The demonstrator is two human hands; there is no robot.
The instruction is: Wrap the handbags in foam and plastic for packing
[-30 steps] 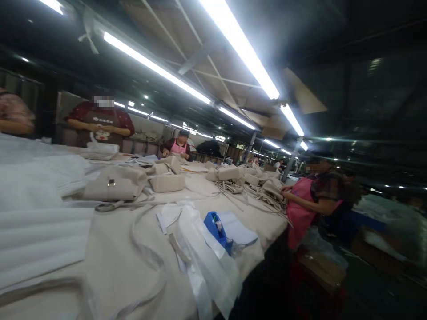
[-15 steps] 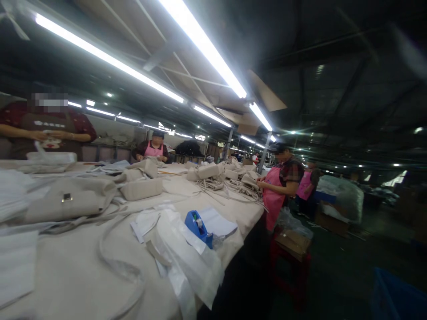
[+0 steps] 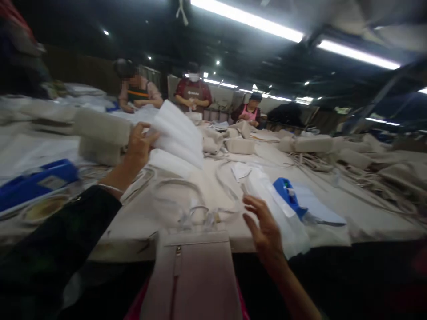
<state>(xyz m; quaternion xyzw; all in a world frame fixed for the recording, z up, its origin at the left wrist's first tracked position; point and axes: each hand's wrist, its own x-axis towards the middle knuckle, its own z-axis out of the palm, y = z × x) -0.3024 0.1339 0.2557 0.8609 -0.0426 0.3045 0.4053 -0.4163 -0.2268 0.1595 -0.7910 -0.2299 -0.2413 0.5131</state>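
Across the cloth-covered worktable (image 3: pixel 130 229): many beige bags (image 3: pixel 240 146) and one blue tape dispenser (image 3: pixel 288 195); behind, co-workers (image 3: pixel 193 93) under tube lights (image 3: pixel 247 20).
Zippered bag (image 3: pixel 200 275): at the near table edge, close before the wearer.
Left hand (image 3: pixel 140 141): fingers partly bent, touching a raised white sheet (image 3: pixel 182 133); whether pinched, I cannot tell.
Right hand (image 3: pixel 267 229): spread wide, near the white sheeting (image 3: pixel 293 235).

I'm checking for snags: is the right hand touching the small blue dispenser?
Apart: the head view shows white sheeting between the right hand and the small blue dispenser.
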